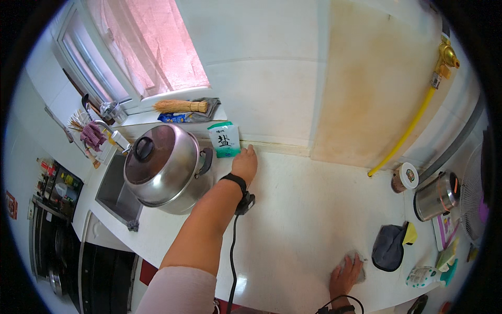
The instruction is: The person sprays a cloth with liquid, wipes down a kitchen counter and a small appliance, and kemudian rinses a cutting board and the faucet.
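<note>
My left hand reaches to the back of the white countertop, beside the lower right corner of a white and green salt bag. Whether its fingers grip the bag cannot be made out. To its left stands a large steel pot with a domed, glass-topped lid. My right hand lies palm down near the front edge, on a greyish cloth that shows around the fingers. A dark grey cloth mitt with a yellow part lies to the right of it.
Behind the pot is a sink; a straw brush lies on the windowsill. Along the right are a lidded jar, a steel canister, a fan and a spray bottle. A yellow hose runs down the wall. Black cables trail from both wrists.
</note>
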`<state>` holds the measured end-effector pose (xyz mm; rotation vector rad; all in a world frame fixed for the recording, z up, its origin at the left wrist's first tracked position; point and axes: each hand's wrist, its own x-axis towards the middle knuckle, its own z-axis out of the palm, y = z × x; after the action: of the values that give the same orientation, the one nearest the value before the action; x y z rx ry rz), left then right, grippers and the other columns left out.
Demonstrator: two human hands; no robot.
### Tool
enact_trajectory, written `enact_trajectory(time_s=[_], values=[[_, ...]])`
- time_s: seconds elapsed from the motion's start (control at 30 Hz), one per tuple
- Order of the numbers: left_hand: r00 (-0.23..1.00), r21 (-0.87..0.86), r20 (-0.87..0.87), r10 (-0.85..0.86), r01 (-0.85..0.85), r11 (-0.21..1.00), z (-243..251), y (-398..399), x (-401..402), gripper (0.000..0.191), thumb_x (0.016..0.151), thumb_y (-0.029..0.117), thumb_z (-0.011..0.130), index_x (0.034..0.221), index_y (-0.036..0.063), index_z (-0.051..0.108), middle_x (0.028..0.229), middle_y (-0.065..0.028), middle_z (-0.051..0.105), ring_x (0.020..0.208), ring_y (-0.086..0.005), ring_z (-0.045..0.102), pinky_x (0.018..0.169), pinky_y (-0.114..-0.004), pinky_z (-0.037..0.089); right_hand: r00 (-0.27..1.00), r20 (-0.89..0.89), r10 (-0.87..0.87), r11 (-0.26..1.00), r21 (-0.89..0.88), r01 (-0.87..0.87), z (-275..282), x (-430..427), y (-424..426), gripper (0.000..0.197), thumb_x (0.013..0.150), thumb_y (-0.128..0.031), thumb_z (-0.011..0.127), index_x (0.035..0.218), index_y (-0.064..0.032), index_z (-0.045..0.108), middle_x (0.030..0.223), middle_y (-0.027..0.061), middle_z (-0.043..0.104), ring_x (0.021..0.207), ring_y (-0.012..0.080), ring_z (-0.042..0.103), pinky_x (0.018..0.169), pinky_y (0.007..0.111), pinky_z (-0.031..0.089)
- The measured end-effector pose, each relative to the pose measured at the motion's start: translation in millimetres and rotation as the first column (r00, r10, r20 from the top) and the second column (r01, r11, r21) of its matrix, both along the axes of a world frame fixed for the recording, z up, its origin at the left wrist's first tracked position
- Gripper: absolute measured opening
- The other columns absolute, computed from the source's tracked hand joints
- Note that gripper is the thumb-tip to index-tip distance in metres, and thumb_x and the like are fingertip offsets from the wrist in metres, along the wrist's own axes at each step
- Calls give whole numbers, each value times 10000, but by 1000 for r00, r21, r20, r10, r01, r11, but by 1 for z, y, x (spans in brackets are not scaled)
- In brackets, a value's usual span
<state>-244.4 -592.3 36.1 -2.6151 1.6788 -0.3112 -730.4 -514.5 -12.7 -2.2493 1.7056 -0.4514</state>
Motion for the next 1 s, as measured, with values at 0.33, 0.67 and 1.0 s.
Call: enact_trajectory(time_s=[0.33, 0.67, 1.0], values=[[985, 81, 1, 175, -174, 981, -31, -7, 90, 359, 866, 126, 498, 1190, -27, 476, 1121, -157, 548, 1001, -315, 594, 838, -382, 507, 997, -67, -41, 995, 85, 47, 4, 0, -1, 487, 737, -46, 621, 1202, -54, 477, 1418, 188, 297, 1329, 467, 221, 1076, 541, 251], [983, 294, -14, 183, -171, 940, 38, -28, 45, 301, 844, 127, 510, 1134, 90, 583, 1159, -136, 569, 991, -314, 620, 784, -398, 524, 992, -115, -58, 998, -10, 57, -10, -12, -2, 455, 744, -131, 608, 1177, -60, 488, 1377, 196, 329, 1293, 472, 268, 1029, 580, 283], [846, -539, -306, -437, 224, 812, 190, -57, -76, 269, 821, 222, 650, 1055, 94, 615, 1027, -142, 623, 962, -320, 595, 804, -388, 484, 998, -33, 59, 990, -123, -62, -28, -17, -1, 520, 786, -270, 571, 1269, -88, 510, 1374, 174, 394, 1267, 411, 323, 1072, 531, 248]])
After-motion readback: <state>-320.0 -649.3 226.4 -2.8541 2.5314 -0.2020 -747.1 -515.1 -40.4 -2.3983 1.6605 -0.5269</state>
